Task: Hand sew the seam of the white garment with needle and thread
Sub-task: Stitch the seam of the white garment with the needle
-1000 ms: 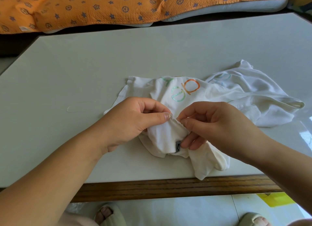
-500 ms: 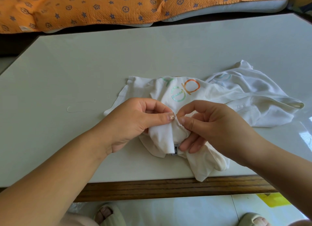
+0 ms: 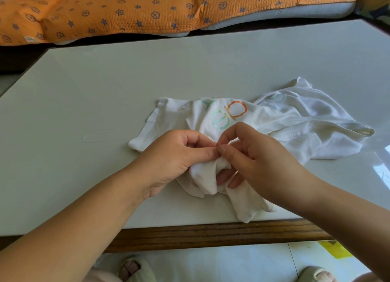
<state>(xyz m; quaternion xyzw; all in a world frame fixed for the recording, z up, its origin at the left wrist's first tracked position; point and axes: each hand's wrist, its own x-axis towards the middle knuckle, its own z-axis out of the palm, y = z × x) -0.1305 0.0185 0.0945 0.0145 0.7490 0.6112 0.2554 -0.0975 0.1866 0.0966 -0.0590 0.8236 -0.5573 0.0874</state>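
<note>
The white garment (image 3: pixel 280 121), printed with green and orange letters, lies crumpled on the near half of the pale table (image 3: pixel 190 66). My left hand (image 3: pixel 175 155) pinches a raised fold of the garment between thumb and forefinger. Right beside it, my right hand (image 3: pixel 253 157) pinches thumb to forefinger at the same fold, fingertips touching the left thumb; its lower fingers curl under the cloth. The needle is too small to make out between the fingertips. A loop of thin thread (image 3: pixel 99 135) lies on the table left of the garment.
An orange patterned cushion (image 3: pixel 147 9) runs along the table's far side. The table's wooden front edge (image 3: pixel 211 235) is close to me, with part of the garment hanging near it. Sandalled feet and a yellow patch show on the floor below.
My right hand has risen a little and its forefinger now arches higher over the pinch. The dark label below the fold is now hidden. My left hand keeps its grip.
</note>
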